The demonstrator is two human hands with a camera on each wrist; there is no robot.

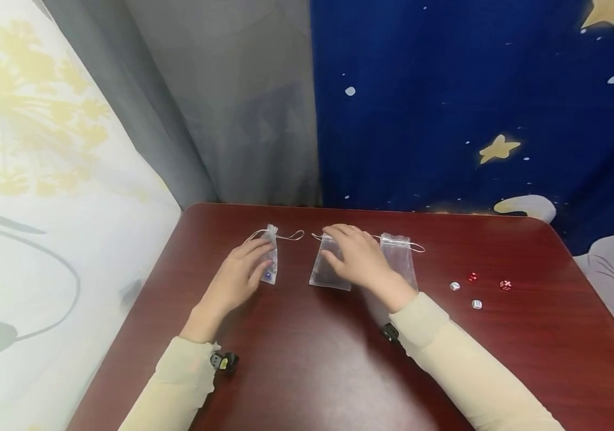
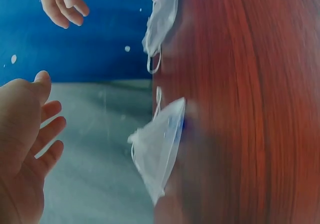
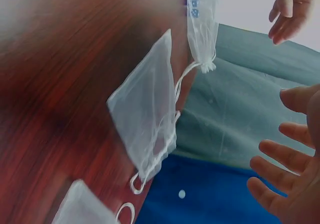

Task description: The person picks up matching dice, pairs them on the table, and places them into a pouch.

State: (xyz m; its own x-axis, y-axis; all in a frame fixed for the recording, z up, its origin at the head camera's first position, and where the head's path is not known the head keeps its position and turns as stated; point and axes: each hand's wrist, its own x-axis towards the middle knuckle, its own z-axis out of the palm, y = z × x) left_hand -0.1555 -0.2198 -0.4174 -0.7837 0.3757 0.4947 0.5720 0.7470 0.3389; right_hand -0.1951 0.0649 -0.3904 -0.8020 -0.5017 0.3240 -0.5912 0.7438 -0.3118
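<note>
A small sheer white drawstring bag (image 1: pixel 271 266) lies on the left, cinched at its neck, with small blue dice (image 3: pixel 195 8) showing through its bottom end. My left hand (image 1: pixel 237 275) hovers close beside it, fingers relaxed and apart, holding nothing. In the middle lies a flat sheer drawstring bag (image 3: pixel 145 99), its cords at the far end. My right hand (image 1: pixel 358 254) hovers over that bag with spread fingers, partly covering it in the head view. Another flat sheer bag (image 1: pixel 400 257) lies to its right, partly behind my right wrist.
Two red dice (image 1: pixel 505 285) and two white dice (image 1: pixel 476 304) lie on the right of the dark red wooden table (image 1: pixel 285 371). Behind the far edge hang a grey curtain (image 1: pixel 242 120) and a blue star-patterned curtain (image 1: pixel 420 120). A pale patterned surface (image 1: pixel 43 239) borders the left.
</note>
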